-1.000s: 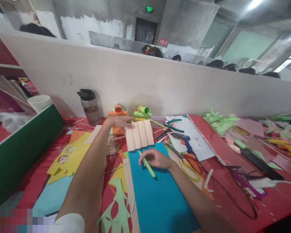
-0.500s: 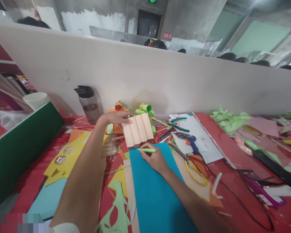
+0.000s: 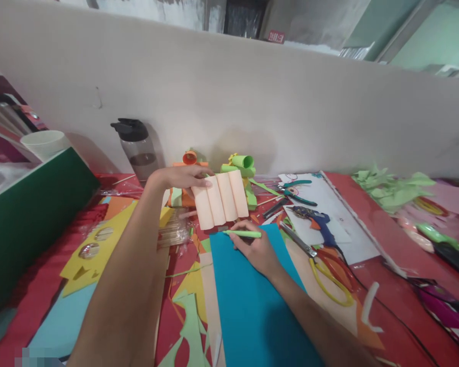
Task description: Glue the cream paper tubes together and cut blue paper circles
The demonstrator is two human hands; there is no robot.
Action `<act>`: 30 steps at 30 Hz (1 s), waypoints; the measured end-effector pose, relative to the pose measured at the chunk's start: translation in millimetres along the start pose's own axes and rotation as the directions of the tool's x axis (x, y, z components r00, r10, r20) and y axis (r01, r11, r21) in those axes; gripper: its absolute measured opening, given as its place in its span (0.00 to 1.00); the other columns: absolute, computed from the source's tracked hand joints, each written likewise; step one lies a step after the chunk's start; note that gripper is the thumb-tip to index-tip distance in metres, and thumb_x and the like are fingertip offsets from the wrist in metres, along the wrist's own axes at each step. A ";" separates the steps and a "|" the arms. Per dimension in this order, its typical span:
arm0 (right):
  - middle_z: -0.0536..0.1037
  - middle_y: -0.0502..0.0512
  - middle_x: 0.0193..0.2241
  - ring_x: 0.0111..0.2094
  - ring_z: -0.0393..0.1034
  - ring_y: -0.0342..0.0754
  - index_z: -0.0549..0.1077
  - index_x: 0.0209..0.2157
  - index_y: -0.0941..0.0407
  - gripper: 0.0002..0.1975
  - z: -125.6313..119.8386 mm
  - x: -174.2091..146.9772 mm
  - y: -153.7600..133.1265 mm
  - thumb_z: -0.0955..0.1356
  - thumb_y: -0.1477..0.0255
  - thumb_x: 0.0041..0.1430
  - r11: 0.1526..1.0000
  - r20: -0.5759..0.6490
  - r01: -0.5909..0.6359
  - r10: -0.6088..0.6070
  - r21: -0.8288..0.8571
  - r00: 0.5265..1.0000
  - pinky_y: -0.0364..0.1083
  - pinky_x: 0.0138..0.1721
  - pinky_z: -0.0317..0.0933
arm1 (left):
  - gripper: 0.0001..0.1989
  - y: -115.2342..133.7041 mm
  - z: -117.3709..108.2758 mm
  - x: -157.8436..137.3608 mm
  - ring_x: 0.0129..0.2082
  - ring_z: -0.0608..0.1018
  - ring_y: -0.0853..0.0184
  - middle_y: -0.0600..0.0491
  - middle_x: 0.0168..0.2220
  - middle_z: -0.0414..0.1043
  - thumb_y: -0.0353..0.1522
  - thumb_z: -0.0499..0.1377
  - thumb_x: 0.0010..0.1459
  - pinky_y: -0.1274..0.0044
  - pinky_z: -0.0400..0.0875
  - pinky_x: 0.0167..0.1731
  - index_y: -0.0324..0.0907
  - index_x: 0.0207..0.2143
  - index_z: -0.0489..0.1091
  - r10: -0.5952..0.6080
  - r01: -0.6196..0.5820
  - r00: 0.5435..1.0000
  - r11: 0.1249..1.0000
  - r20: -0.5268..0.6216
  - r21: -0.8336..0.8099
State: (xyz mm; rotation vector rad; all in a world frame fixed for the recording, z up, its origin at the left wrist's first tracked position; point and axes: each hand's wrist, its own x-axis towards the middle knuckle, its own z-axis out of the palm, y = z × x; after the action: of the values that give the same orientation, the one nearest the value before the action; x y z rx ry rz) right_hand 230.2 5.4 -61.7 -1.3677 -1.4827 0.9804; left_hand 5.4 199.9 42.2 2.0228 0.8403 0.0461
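Observation:
A cream sheet of paper folded into several ridged panels (image 3: 224, 200) is tilted up above the far end of a blue sheet (image 3: 248, 300). My left hand (image 3: 183, 178) grips its upper left corner, thumb in front. Closed around a light green pen (image 3: 247, 234), my right hand (image 3: 256, 250) rests on the blue sheet's far end. The pen points left, its tip near the sheet's far left corner. Behind the folded paper stand an orange rolled-paper piece (image 3: 190, 157) and a green rolled-paper piece (image 3: 243, 162), both partly hidden.
Right of the blue sheet lie yellow-handled scissors (image 3: 331, 280), a blue glue gun (image 3: 321, 224) and green-handled pliers (image 3: 300, 193). A water bottle (image 3: 137, 153) stands against the white partition (image 3: 290, 102). On the left are yellow paper (image 3: 95, 239) with cut-outs and a green board (image 3: 38, 224).
The view has tipped downward and shifted slightly left, so objects sit farther right in the picture. Both hands keep their holds on the folded paper and the pen.

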 end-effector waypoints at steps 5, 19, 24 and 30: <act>0.82 0.52 0.34 0.35 0.78 0.49 0.76 0.39 0.54 0.08 0.7 0.2 -1.1 0.69 0.65 0.64 0.999 0.075 0.001 0.002 -0.041 0.997 0.43 0.35 0.68 | 0.37 -3.7 -3.0 -3.0 0.52 0.76 0.55 0.44 0.60 0.67 0.48 0.56 0.59 0.71 0.75 0.44 0.48 0.68 0.55 -0.002 0.002 0.999 1.000 -0.039 0.007; 0.80 0.52 0.29 0.27 0.74 0.46 0.75 0.36 0.54 0.10 0.6 -2.3 -0.3 0.68 0.62 0.63 0.999 0.019 -0.028 0.029 -0.035 0.999 0.43 0.29 0.66 | 0.35 -0.5 -1.4 -3.8 0.49 0.77 0.57 0.44 0.58 0.69 0.48 0.56 0.59 0.76 0.72 0.39 0.45 0.66 0.57 0.008 -0.008 0.999 1.000 -0.037 0.001; 0.82 0.52 0.34 0.34 0.76 0.49 0.78 0.37 0.54 0.08 0.4 -1.8 -3.5 0.69 0.64 0.62 0.994 0.082 0.029 -0.020 -0.110 0.996 0.43 0.35 0.66 | 0.35 2.1 -1.3 -4.6 0.49 0.76 0.57 0.43 0.59 0.67 0.49 0.56 0.59 0.76 0.72 0.39 0.45 0.65 0.57 -0.001 0.001 1.000 1.000 -0.017 -0.010; 0.83 0.52 0.36 0.38 0.78 0.51 0.80 0.37 0.53 0.09 0.9 -1.7 -5.8 0.70 0.63 0.62 0.993 0.089 0.025 -0.014 -0.119 0.996 0.44 0.38 0.68 | 0.34 4.2 -0.7 -4.3 0.48 0.76 0.57 0.42 0.58 0.68 0.48 0.57 0.59 0.77 0.72 0.38 0.44 0.64 0.57 -0.010 0.010 1.000 1.000 -0.017 -0.016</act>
State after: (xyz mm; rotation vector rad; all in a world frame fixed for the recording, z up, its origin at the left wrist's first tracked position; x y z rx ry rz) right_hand 227.5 3.3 -56.6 -1.4081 -1.6413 0.9632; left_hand 4.2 196.4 47.1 2.0055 0.8580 0.0641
